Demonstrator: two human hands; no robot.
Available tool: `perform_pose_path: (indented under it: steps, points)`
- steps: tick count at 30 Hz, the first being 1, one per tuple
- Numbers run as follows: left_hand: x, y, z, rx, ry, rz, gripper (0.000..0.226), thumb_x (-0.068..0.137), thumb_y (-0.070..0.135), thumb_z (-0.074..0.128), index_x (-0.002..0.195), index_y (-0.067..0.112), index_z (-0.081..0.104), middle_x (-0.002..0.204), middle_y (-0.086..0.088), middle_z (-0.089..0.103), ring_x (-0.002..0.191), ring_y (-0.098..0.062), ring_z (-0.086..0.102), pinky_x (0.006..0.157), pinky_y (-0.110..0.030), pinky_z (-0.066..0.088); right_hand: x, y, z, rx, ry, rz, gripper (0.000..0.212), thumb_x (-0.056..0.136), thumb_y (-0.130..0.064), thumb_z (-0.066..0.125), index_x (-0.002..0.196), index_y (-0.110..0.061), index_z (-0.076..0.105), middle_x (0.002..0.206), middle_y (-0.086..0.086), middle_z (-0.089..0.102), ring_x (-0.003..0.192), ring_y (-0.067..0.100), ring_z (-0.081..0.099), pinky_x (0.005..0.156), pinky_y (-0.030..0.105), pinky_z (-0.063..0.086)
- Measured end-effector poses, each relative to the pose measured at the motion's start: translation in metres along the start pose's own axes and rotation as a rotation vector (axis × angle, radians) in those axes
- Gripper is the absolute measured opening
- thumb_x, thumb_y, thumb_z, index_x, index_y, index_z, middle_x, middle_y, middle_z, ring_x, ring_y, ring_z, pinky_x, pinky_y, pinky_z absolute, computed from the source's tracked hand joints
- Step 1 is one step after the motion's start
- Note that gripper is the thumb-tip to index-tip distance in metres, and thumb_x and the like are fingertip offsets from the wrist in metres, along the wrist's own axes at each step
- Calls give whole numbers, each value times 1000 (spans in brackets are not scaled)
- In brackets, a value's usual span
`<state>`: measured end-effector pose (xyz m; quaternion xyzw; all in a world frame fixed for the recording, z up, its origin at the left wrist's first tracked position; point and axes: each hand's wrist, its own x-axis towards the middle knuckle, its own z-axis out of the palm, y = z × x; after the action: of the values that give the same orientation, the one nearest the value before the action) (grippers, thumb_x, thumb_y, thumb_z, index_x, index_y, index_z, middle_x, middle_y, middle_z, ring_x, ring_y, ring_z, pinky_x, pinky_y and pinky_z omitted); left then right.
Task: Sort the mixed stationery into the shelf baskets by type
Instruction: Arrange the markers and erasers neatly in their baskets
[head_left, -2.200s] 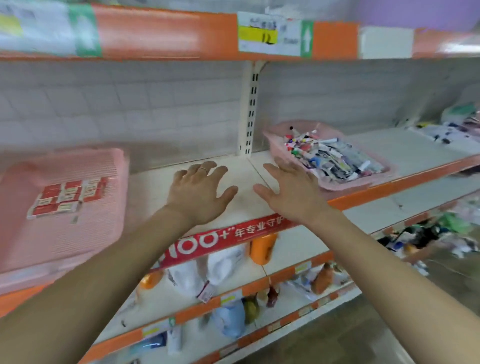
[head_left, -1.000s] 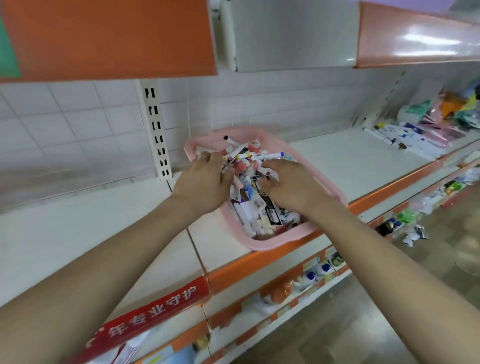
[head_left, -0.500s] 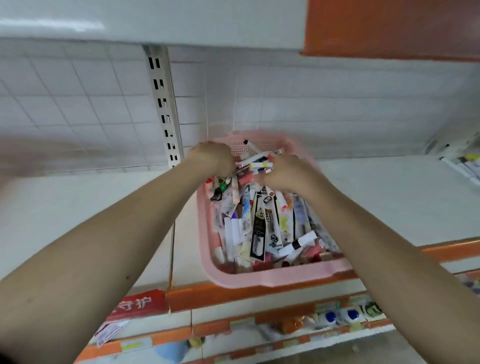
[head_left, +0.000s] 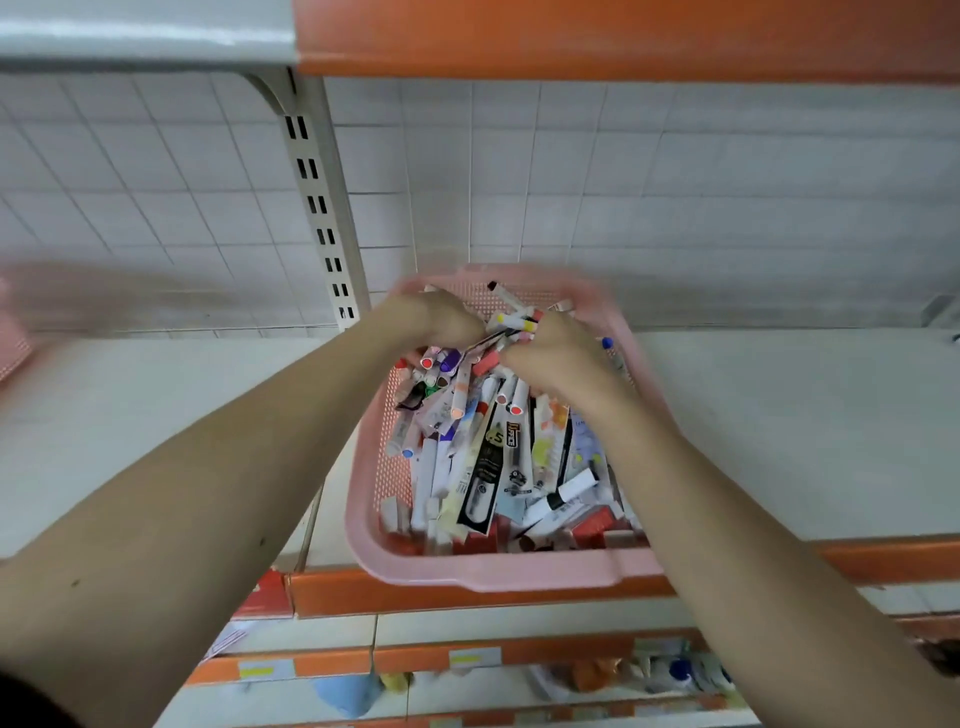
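While pink mesh basket (head_left: 493, 574) sat at white shelf (head_left: 779, 415) front edge, crammed with mixed pens (head_left: 488, 467), left hand (head_left: 441, 322) and right hand (head_left: 556, 358) curled into far end; could not tell what either grip held; tiled wall (head_left: 675, 208) behind.

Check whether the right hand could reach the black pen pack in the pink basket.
Probably yes: the black pen pack lies topmost and uncovered, close to the right hand, so the way looks free.
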<state>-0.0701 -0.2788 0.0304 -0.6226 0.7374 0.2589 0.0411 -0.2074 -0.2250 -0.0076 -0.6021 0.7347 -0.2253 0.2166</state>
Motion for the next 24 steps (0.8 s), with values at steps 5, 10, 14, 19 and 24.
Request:
perform_pose_path:
  steps: [5,10,14,19,24]
  points:
    - [-3,1,4,-89,0,-33,58,105,33,39,152,4,22,116,-10,59,60,-15,60,40,-21,45,1,-4,3,57,20,-22,38,91,-41,52,62,-17,49,50,-5,46,45,14,47,46,23,27]
    - [1,-5,7,-157,-19,-12,29,107,23,38,113,1,56,98,-26,53,48,-18,51,56,-29,54,2,-8,10,38,-2,-7,44,95,-41,53,63,-13,46,54,-1,49,49,16,49,45,24,28]
    - [0,-9,4,-329,-10,-73,18,102,8,38,89,6,51,78,-13,53,46,-18,52,38,-18,44,5,-11,7,179,-52,72,23,85,-23,56,68,-16,42,58,0,39,50,18,39,49,24,25]
    - [-12,-12,0,-534,-24,-105,19,98,1,35,94,3,53,61,-8,54,31,-12,48,35,-20,45,2,-9,-3,328,-14,157,24,78,-21,59,65,-18,38,52,-6,40,53,19,38,53,27,28]
    - [-31,-13,-4,-661,-54,-89,20,101,-1,32,91,1,49,62,-13,53,43,-17,58,32,-21,46,-6,-7,-16,366,-13,128,33,83,-34,61,100,-6,70,60,3,62,47,13,52,48,22,38]
